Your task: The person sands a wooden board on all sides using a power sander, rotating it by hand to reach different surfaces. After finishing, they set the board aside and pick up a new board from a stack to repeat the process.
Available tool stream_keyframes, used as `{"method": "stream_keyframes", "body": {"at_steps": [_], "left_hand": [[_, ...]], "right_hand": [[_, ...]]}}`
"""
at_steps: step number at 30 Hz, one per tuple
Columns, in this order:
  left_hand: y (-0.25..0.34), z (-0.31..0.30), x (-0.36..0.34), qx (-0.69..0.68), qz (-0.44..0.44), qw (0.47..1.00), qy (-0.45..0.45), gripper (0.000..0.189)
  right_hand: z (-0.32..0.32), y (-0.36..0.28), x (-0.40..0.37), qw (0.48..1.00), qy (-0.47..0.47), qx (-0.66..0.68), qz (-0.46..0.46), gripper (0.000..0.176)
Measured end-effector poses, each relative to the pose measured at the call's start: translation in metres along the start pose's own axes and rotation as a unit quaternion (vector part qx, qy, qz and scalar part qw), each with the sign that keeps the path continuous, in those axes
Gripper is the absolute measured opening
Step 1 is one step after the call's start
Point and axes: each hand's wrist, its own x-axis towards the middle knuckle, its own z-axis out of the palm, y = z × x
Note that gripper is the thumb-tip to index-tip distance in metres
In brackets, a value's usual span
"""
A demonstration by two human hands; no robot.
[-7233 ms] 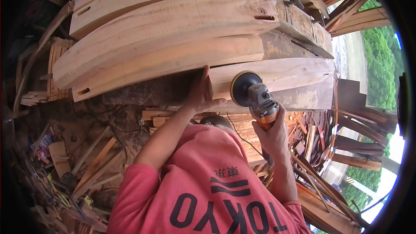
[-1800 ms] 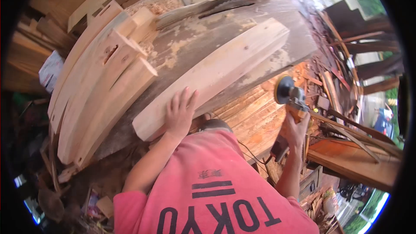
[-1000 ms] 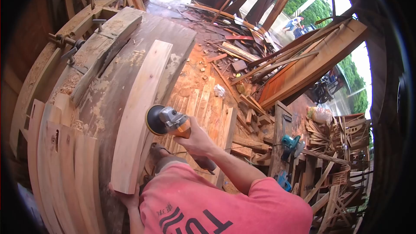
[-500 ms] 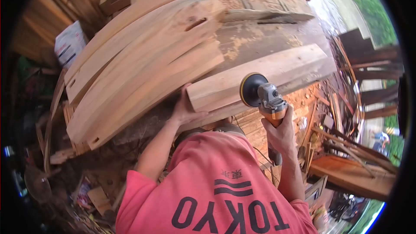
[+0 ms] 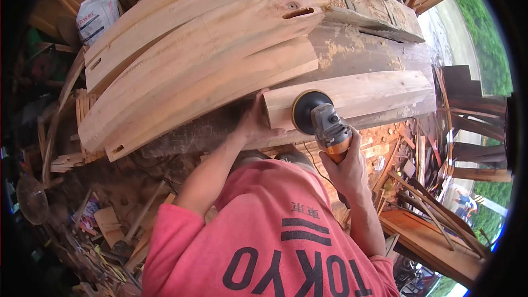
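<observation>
My right hand [image 5: 347, 159] is wrapped around the orange and grey body of an angle grinder [image 5: 331, 127]. Its black round sanding disc [image 5: 308, 111] with a yellow rim overlaps the near left part of a pale, thick wooden board [image 5: 363, 92]. At that board's left end, my left hand [image 5: 257, 122] grips the end grain, fingers at the far side and thumb along the near side. The board lies lengthwise on a dark, worn workbench [image 5: 352, 58] close in front of my body.
Several long curved planks [image 5: 203, 60] with slots lie on the bench to the left. A dusty timber piece [image 5: 374, 22] sits at the back, with sawdust around it. A white bag [image 5: 98, 14] stands far left. Wood offcuts [image 5: 124, 225] litter the floor; a cord [image 5: 316, 162] hangs below the grinder.
The grinder has moved left along the board, closer to my left hand. My left hand keeps its place at the board's end. The camera view has shifted.
</observation>
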Motion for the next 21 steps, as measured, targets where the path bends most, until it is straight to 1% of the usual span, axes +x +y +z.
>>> {"method": "stream_keyframes", "body": {"at_steps": [2,5,8,11,17,21], "left_hand": [[-0.003,0.002,0.0,-0.003,0.018,1.0,0.005,0.133],[-0.008,0.006,0.002,-0.02,0.032,0.999,0.011,0.134],[-0.011,0.007,0.004,-0.017,0.036,0.999,0.012,0.134],[-0.009,0.005,0.003,-0.005,0.032,0.999,0.011,0.135],[-0.009,0.006,0.002,-0.024,0.023,0.999,0.009,0.136],[-0.006,0.003,0.001,-0.017,0.016,1.0,0.005,0.137]], "right_hand": [[0.001,-0.007,0.001,1.0,-0.005,-0.003,0.008,0.073],[0.005,-0.011,0.001,1.0,-0.007,-0.001,-0.002,0.072],[0.014,-0.012,0.001,0.999,0.006,-0.018,-0.029,0.073],[0.018,-0.016,0.002,0.999,0.009,-0.022,-0.038,0.074],[0.028,-0.024,0.002,1.0,-0.003,-0.011,-0.014,0.076],[0.038,-0.02,0.0,0.999,0.0,-0.016,-0.029,0.076]]}}
